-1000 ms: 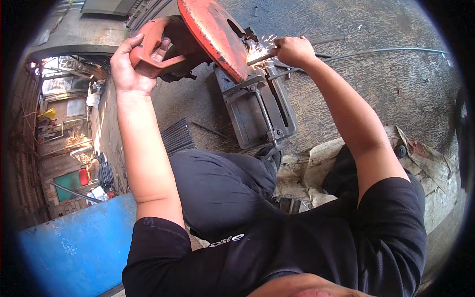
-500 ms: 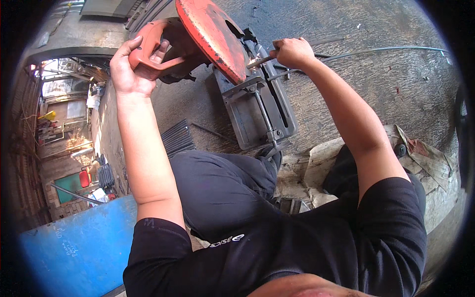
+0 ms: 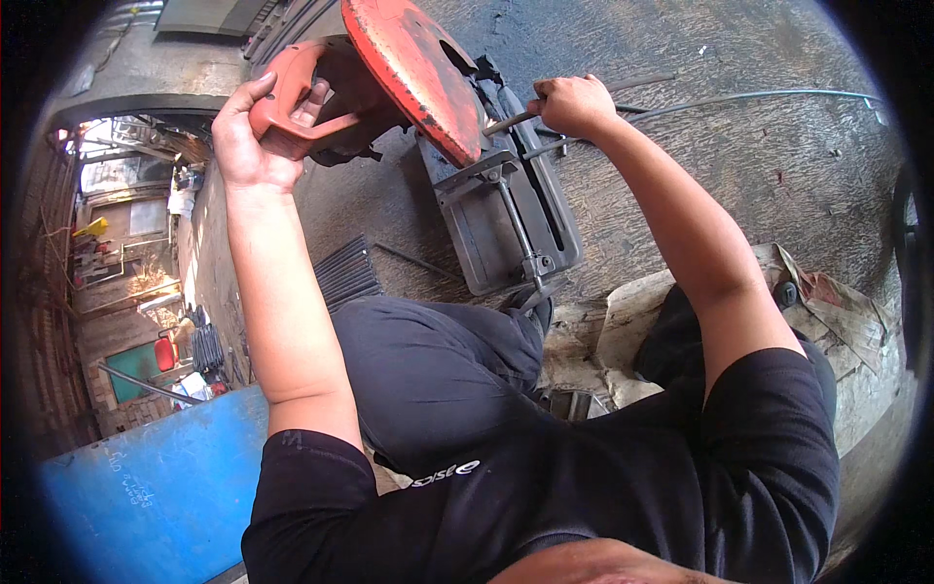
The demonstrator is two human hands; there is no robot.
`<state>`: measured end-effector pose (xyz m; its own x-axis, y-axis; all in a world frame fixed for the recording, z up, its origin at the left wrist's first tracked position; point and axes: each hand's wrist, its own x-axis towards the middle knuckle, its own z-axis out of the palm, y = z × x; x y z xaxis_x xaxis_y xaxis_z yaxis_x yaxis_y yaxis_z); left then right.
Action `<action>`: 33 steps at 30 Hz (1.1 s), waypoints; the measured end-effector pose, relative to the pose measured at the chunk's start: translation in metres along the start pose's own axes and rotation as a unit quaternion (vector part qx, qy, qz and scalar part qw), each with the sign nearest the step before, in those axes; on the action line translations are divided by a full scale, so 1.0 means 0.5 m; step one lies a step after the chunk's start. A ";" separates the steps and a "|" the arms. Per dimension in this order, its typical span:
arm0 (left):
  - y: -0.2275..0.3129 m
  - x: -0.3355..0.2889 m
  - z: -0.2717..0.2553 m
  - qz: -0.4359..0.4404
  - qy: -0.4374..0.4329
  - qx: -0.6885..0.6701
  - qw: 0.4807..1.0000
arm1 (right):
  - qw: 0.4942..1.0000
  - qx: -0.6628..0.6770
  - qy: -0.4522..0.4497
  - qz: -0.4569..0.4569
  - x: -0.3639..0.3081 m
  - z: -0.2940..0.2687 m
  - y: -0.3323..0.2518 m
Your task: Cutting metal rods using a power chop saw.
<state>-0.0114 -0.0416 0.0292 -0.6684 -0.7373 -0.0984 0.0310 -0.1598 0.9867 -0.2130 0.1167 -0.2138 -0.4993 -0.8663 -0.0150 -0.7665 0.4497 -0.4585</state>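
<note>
My left hand (image 3: pixel 255 141) is closed around the orange loop handle (image 3: pixel 292 83) of a cut-off saw, its fingers passing through the opening. The worn orange blade guard (image 3: pixel 413 78) hides the blade. Below it lies the grey saw base (image 3: pixel 491 234), with a clamp screw (image 3: pixel 516 224) along its length. My right hand (image 3: pixel 576 107) is closed around a thin metal rod (image 3: pixel 508 124), whose near end reaches the base beside the guard's edge. Beyond that hand the rod extends to the right across the floor.
Several dark rods (image 3: pixel 347 273) lie bundled by my left knee, with a single bar (image 3: pixel 416 258) beside them. A long thin rod (image 3: pixel 759 95) stretches right. Blue sheet (image 3: pixel 146 477) stands at lower left; stained cloth (image 3: pixel 827 311) lies at right.
The bright glow at the rod's end by the guard is gone. The saw's handle and guard have shifted slightly left with my left hand; my right hand stays nearly in place.
</note>
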 end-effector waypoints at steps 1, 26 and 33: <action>0.000 0.000 0.000 0.001 0.005 -0.004 1.000 | 1.000 0.001 -0.002 0.003 0.000 -0.001 0.000; 0.000 0.011 -0.020 0.005 -0.002 0.019 1.000 | 0.999 -0.013 -0.011 0.034 0.010 -0.023 0.059; -0.001 -0.002 -0.008 -0.004 -0.017 -0.005 1.000 | 1.000 -0.002 -0.016 0.019 0.008 -0.006 0.028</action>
<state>-0.0080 -0.0434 0.0280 -0.6937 -0.7129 -0.1024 0.0328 -0.1733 0.9843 -0.2266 0.1203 -0.2178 -0.5152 -0.8549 -0.0608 -0.7487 0.4835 -0.4536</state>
